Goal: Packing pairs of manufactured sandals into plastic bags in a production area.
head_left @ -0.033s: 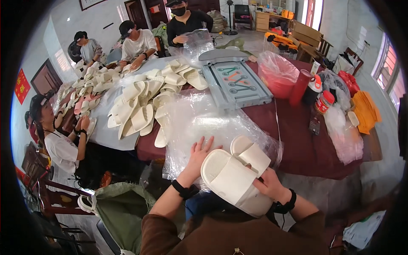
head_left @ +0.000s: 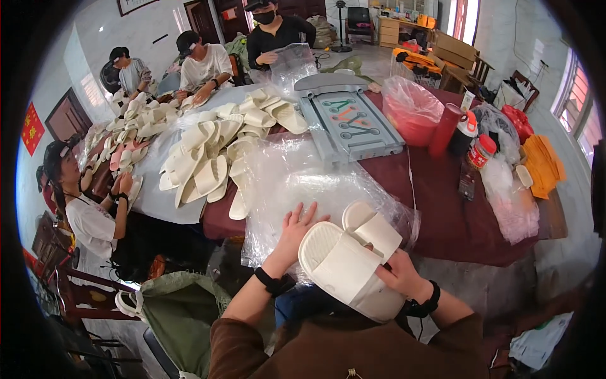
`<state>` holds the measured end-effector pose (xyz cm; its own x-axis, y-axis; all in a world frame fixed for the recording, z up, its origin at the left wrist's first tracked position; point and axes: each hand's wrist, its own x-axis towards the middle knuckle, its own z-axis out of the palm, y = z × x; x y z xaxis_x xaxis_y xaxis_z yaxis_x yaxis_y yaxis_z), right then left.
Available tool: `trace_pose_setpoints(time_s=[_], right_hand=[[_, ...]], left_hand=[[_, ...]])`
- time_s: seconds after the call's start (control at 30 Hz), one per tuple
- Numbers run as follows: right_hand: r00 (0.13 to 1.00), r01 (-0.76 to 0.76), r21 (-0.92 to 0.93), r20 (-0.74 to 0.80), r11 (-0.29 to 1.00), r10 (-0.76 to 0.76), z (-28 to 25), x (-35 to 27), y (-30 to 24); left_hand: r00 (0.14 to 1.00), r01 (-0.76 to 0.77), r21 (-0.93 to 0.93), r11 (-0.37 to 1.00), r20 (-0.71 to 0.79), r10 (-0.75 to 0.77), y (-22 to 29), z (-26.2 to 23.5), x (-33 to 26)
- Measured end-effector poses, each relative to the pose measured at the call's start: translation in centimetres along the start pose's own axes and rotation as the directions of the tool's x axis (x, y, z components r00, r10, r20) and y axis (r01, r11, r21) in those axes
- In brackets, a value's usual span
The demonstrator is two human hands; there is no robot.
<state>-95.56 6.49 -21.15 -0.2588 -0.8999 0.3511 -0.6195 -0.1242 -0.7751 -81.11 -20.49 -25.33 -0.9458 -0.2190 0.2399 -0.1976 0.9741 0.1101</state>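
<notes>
Right hand [head_left: 399,275] pinches a cream slipper pair [head_left: 350,259], fingertips hidden | left hand [head_left: 297,228] spread flat on clear plastic bags [head_left: 297,174] | red-lidded jar [head_left: 482,151] beyond, label unreadable.

Single view only: a head-worn fisheye camera, left of a pair, looked down and forward from the seated person's head. Picture was upright, not mirrored; straight edges bowed toward the dark round rim. Nearest to the lens, at the lower edge, were the person's own forearms and both hands, the left hand [head_left: 295,228] and right hand [head_left: 396,273], close under the camera. The view faced across the tabletop [head_left: 442,196], which ran away toward the upper left. Other people [head_left: 202,63] sat farther off along its far and left sides. Windows [head_left: 571,95] lay at the right rim. No second view was available for overlap.
</notes>
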Motion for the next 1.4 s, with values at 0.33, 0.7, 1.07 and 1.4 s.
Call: trace_pose_setpoints(time_s=[0.33, 0.7, 1.07, 1.4], right_hand=[[0.999, -0.028, -0.067, 0.03, 0.997, 0.03, -0.2, 1.0, -1.2], [0.999, -0.048, -0.375, -0.018, 0.926, 0.045, 1.5, 4.7, 0.0], [0.987, -0.066, -0.34, -0.16, 0.938, 0.011, 6.1, 13.0, 4.0], [0.994, -0.072, -0.198, 0.071, 0.978, 0.088, 7.3, 15.6, 5.2]], left_hand=[[0.969, 0.157, -0.902, 0.402, 0.062, -0.239, -1.0, -4.5, 1.7], [0.976, -0.2, -0.384, 0.902, -0.159, 0.149, 5.8, -8.7, 1.2], [0.952, -0.305, -0.59, 0.748, -0.164, 0.259, 7.3, -10.8, 1.4], [0.959, -0.28, -0.538, 0.795, -0.192, 0.208, 3.9, -11.0, -2.2]])
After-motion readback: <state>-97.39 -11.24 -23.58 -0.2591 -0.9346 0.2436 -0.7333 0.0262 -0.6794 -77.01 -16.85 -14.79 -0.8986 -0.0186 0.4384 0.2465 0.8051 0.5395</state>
